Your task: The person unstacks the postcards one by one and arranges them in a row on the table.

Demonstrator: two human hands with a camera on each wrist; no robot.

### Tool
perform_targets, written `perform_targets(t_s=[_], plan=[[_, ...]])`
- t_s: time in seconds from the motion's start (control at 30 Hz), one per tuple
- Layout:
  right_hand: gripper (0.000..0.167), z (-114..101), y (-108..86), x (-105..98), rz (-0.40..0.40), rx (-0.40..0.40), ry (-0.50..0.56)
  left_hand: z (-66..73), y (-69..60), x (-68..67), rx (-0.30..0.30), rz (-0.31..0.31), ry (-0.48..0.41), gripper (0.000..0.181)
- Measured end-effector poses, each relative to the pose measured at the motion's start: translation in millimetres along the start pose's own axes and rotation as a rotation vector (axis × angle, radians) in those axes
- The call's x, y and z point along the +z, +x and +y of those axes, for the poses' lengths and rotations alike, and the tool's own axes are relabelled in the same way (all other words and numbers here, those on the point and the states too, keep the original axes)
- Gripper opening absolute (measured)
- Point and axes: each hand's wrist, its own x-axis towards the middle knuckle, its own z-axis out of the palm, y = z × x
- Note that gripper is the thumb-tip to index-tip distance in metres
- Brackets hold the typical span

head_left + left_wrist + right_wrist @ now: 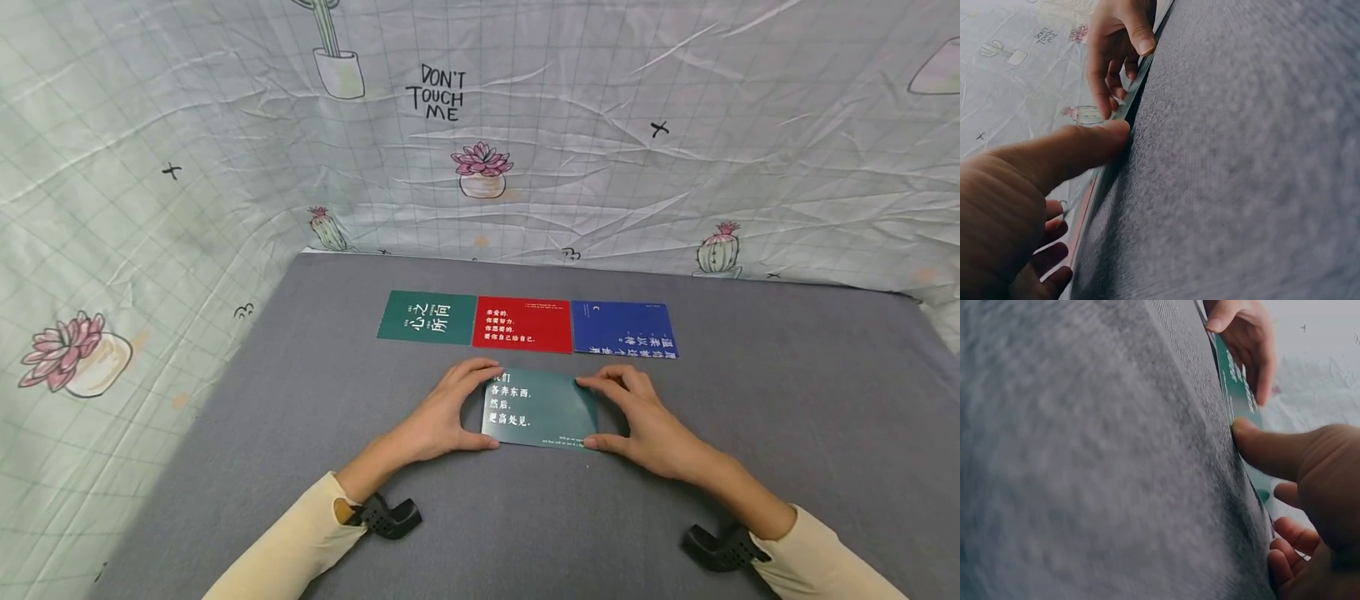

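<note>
A dark green card (pixel 542 407) with white writing lies nearest me in the head view, both hands on it. At its left end my left hand (pixel 442 412) holds it, thumb at the near corner and forefinger at the far corner. My right hand (pixel 648 421) grips the right end the same way, thumb tip on the lower corner. In the left wrist view the left thumb (pixel 1079 150) meets the card's near edge, and a dark shadow runs below it. From the right wrist the right thumb (pixel 1272 450) also presses that edge; the other fingertips are partly hidden.
Beyond the hands, a green card (pixel 401 318), a red card (pixel 522 325) and a blue card (pixel 618 327) lie side by side in a row. They rest on a grey cloth surface (pixel 465 533). A printed curtain (pixel 555 100) hangs behind and along the left.
</note>
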Motion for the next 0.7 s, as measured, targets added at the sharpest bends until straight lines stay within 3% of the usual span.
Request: perform_targets(t_s=[0.47,0.7], plan=[[0.087,4.0,-0.1,-2.5,-0.035,-0.060,-0.017,3.5,4.3,-5.0,0.072,0.077,-0.002,0.086],[0.085,5.8,-0.4,-9.4,-0.036,-0.090,-0.026,7.6,7.1,-7.2,0.074,0.070,-0.024,0.085]])
